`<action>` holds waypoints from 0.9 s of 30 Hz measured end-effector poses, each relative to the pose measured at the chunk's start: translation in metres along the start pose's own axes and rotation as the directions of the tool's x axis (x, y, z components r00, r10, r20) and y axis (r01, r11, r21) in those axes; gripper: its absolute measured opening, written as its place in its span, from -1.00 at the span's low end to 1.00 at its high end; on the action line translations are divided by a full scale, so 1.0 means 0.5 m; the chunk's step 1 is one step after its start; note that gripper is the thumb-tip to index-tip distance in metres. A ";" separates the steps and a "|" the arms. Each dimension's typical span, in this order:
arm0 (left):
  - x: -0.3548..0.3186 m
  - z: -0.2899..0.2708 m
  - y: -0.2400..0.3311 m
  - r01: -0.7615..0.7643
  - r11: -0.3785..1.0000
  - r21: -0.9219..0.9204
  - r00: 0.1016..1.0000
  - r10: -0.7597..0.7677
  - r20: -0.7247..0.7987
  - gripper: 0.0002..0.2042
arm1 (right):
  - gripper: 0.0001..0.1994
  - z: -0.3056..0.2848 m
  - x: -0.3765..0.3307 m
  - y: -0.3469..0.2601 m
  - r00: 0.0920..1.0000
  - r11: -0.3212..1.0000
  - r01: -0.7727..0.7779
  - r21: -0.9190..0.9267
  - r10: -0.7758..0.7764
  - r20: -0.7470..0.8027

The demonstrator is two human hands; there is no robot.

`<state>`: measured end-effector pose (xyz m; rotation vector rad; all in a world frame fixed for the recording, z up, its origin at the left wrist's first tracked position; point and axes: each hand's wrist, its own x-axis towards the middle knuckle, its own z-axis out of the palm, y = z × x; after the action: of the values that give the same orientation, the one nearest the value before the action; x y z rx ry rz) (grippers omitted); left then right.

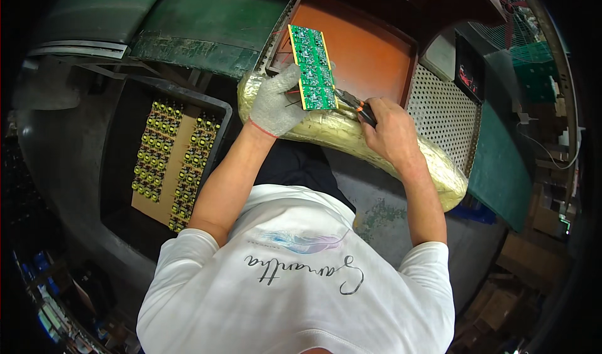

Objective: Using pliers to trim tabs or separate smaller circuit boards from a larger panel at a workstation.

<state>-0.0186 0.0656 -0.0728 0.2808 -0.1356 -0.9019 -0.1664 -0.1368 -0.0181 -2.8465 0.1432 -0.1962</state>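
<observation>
In the head view, a green circuit board [313, 70] is being gripped by the gloved left hand [278, 100], an orange tray [370, 56] being partly hidden behind it. Pliers [360, 107] are being grasped by the bare right hand [390, 128], their tip being held near the board's lower right corner; any contact is being seen unclearly.

Centre of view moderately lit; my white shirt [298, 279] reads brightest, and glare streaks the gold wrapping [345, 132]. Detail on the green circuit board [313, 65] appears crisp. Fisheye distortion bends the periphery, dim toward black corners.
</observation>
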 end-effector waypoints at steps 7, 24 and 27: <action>0.003 -0.009 -0.003 -0.029 0.992 0.119 1.000 0.029 0.007 -0.62 | -0.79 0.008 0.004 0.011 0.999 0.999 0.048 -0.010 -0.048 -0.025; 0.009 -0.005 -0.002 0.018 1.000 0.025 1.000 -0.018 -0.016 -0.64 | -0.81 0.012 0.010 0.019 0.999 0.999 0.020 -0.032 -0.019 0.045; 0.005 -0.004 0.000 0.025 0.999 0.033 0.999 -0.024 -0.020 -0.65 | -0.79 0.019 0.016 0.020 0.999 1.000 -0.012 -0.009 0.012 0.029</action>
<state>-0.0165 0.0641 -0.0749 0.3231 -0.1290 -0.9214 -0.1577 -0.1448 -0.0288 -2.8554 0.1551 -0.1515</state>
